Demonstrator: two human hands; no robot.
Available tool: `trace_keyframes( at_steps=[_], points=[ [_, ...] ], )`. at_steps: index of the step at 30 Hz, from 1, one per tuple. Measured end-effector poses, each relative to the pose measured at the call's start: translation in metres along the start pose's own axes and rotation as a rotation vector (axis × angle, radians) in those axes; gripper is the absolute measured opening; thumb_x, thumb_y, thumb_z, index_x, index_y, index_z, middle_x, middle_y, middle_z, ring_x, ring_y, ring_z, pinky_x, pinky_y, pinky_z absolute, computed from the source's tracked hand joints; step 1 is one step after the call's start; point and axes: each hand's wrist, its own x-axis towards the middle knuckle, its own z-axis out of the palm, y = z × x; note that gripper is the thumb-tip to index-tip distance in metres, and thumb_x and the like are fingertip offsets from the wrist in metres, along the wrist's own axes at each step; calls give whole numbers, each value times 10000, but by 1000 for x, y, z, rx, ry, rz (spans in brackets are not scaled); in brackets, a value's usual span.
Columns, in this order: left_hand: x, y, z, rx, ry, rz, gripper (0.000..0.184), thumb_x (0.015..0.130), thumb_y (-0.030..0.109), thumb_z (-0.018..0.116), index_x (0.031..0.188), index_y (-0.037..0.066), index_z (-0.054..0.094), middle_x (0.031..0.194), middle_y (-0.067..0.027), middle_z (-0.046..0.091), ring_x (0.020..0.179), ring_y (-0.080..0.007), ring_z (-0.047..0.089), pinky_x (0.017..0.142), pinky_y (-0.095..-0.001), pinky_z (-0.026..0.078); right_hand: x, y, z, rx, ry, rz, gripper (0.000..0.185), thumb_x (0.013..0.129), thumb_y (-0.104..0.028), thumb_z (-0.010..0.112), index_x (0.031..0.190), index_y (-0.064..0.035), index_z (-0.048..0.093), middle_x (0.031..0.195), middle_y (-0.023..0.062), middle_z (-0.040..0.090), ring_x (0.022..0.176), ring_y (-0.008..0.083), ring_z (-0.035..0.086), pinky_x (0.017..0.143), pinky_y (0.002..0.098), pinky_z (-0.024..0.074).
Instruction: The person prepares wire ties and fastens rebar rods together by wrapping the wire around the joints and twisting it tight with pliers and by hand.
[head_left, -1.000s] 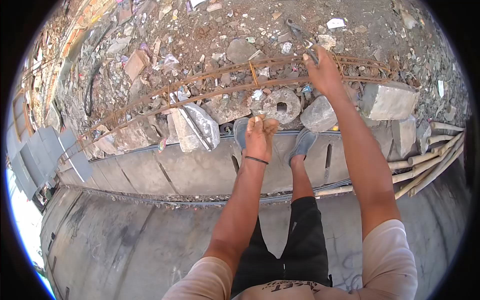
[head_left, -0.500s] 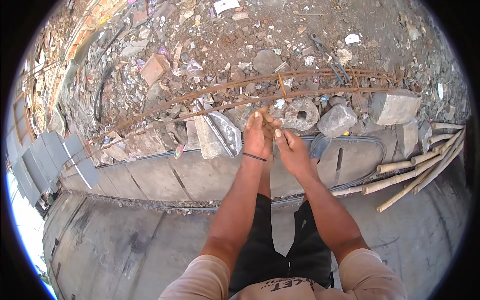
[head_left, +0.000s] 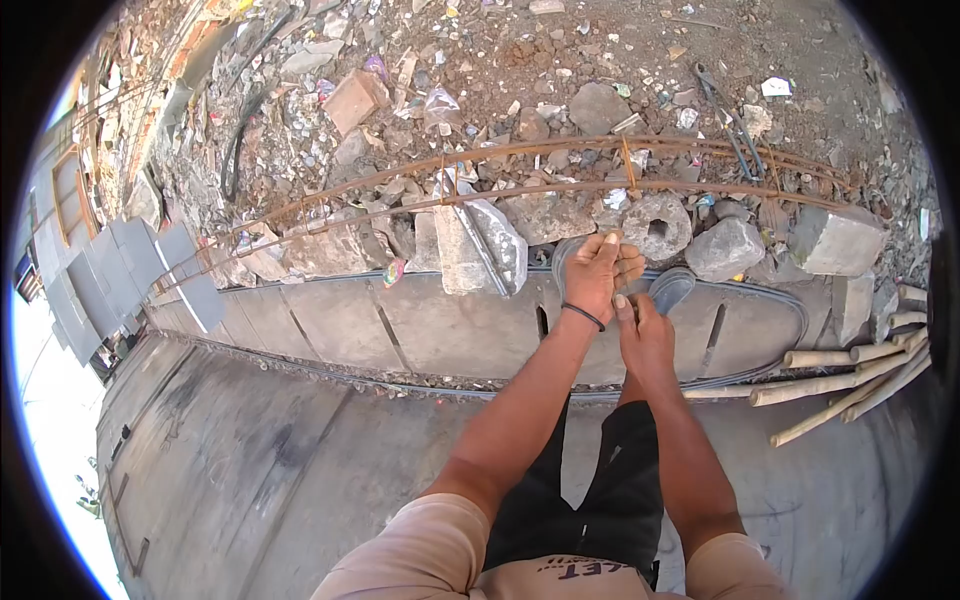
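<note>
My left hand [head_left: 595,278] is raised in front of me with a dark band at its wrist. Its palm is turned partly to the right, and the thumb and loosely bent fingers are apart with nothing visible between them. Close below it is my right hand [head_left: 647,338], its thumb pressed to the curled fingers beside the heel of the left palm. Anything in that pinch is too small or hidden. Beyond both hands, a rusty rebar frame [head_left: 540,190] of long rods with cross ties lies over stone and concrete blocks.
A long-handled metal tool [head_left: 730,120] lies against the rebar at the far right. Bamboo poles [head_left: 830,385] are stacked at the right. Near my sandal [head_left: 672,290] are a hollow concrete piece [head_left: 657,228] and dark hoses [head_left: 790,305]. Grey sheets [head_left: 125,270] stand left.
The view has shifted, so the rubble and rebar sit further right. My hands are further right and lower in the picture, and the right one now sits lower against the left palm.
</note>
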Motion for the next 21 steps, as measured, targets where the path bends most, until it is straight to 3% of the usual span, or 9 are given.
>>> trace_keyframes(
  at_steps=[2, 9, 12, 14, 15, 17, 18, 20, 21],
  points=[
    [-4, -7, 4, 139, -69, 54, 224, 1006, 213, 588, 1086, 5, 604, 944, -142, 697, 807, -232, 711, 744, -338, 606, -1, -1, -2, -111, 115, -145, 299, 1007, -266, 554, 1056, 22, 617, 792, 275, 653, 739, 469, 642, 603, 475, 476],
    [-3, -1, 18, 93, -64, 31, 191, 994, 170, 597, 1050, -12, 608, 926, -157, 700, 819, -244, 722, 732, -332, 602, 9, 2, -21, 76, 173, -203, 195, 993, -107, 544, 1120, 28, 605, 802, 255, 656, 719, 426, 657, 612, 460, 486],
    [-8, -5, 19, 154, -128, 94, 176, 984, 157, 610, 1028, -14, 616, 922, -158, 701, 802, -246, 721, 729, -346, 605, 3, 14, -29, 192, 122, -112, 199, 1000, -106, 535, 1123, 35, 601, 793, 218, 647, 618, 339, 629, 595, 436, 482],
    [-12, -5, 22, 123, -58, 5, 157, 976, 151, 627, 995, -4, 624, 913, -151, 703, 782, -244, 718, 713, -355, 607, 3, 35, -27, 231, 143, -266, 191, 1013, -127, 538, 1123, 15, 602, 730, 125, 611, 534, 194, 530, 524, 362, 437],
    [-11, -9, 19, 125, -57, 4, 157, 976, 151, 627, 995, -4, 624, 913, -151, 703, 782, -244, 718, 713, -355, 607, 0, 35, -33, 232, 142, -264, 191, 1013, -127, 538, 1123, 15, 602, 730, 125, 611, 534, 194, 530, 524, 362, 437],
    [-9, -14, 10, 79, -34, -155, 142, 971, 159, 640, 972, 18, 631, 896, -135, 706, 776, -241, 720, 691, -357, 607, -7, 33, -48, 770, -257, 277, 180, 1024, -156, 540, 1122, -16, 597, 695, 32, 546, 534, 96, 461, 496, 285, 380],
    [-9, -15, 7, 84, -35, -159, 142, 971, 159, 640, 972, 18, 631, 896, -135, 706, 776, -241, 720, 691, -357, 607, -7, 30, -54, 774, -252, 279, 180, 1024, -156, 540, 1122, -16, 597, 695, 32, 546, 534, 96, 461, 496, 285, 380],
    [-9, -23, 1, -5, -79, -233, 135, 972, 174, 644, 956, 41, 635, 871, -111, 706, 753, -229, 716, 671, -345, 604, -10, 31, -67, 1185, -510, 538, 170, 1032, -172, 531, 1125, -41, 588, 686, -32, 473, 550, 51, 418, 504, 235, 342],
    [-7, -26, 1, -1, -96, -252, 135, 972, 174, 644, 956, 41, 635, 871, -111, 706, 753, -229, 716, 671, -345, 604, -9, 34, -68, 1186, -482, 542, 170, 1032, -172, 531, 1125, -41, 588, 686, -32, 473, 550, 51, 418, 504, 235, 342]
  ],
)
